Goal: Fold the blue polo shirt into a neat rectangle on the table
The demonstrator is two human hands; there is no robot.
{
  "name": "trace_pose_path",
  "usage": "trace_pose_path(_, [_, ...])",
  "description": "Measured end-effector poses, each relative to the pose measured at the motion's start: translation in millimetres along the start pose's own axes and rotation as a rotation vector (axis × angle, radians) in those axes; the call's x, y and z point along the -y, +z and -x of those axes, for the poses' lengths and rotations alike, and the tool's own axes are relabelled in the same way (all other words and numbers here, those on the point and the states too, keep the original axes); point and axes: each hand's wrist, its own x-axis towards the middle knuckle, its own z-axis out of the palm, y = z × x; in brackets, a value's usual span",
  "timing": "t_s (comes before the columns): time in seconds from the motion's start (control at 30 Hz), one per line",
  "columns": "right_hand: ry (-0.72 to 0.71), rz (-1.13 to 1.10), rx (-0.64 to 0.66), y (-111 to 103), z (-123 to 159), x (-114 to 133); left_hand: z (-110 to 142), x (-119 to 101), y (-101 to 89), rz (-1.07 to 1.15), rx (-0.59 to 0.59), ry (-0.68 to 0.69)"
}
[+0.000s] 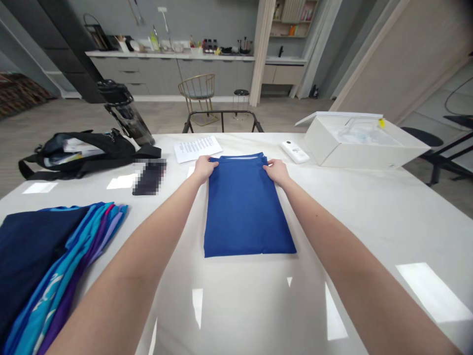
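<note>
Head view showed the left hand [204, 168] and right hand [277, 171] pinching the far corners of the blue garment [246, 207] mid-desk; folding seemed underway, likely needing another fold toward the near edge.

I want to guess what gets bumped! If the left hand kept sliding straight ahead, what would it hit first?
Probably the printed sheet of paper. The left hand grips the far corner of the folded blue cloth and points away from the body; the paper lies just beyond it, though depth is hard to judge.
</note>
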Motion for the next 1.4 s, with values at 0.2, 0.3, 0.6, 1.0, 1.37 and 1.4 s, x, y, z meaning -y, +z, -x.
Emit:
trace_pose_path(0.2, [-0.23, -0.123, -0.22, -9.9, -11.3, 23.6, -18.5, -25.7, 0.3, 0.043, -0.145, 0.309])
trace_pose_path(0.3, [-0.214, -0.075, -0.209, -3.4, -14.6, 29.9, -18.3, -30.7, 5.3, -0.107, -0.207, 0.231])
trace_pose_path(0.6, [-0.536, 0.208, -0.082, 30.2, 29.5, 56.7, 42.1, -28.1, 48.8, -0.74, 0.171, 0.603])
trace_pose_path(1.0, [-0.284, 0.421, 0.071, 31.6, 44.9, 40.4, 70.3, -25.3, 53.4, -0.845, 0.089, 0.499])
trace_pose_path(1.37, [-0.339, 0.448, 0.171, -11.0, 147.0, -10.2, 180.4, -1.2, 16.6, -0.93, 0.209, 0.494])
trace_pose_path(1.4, [-0.346, 0.447, 0.149, -13.6, 156.5, -10.3, 189.6, -3.1, 13.3, -0.917, 0.225, 0.537])
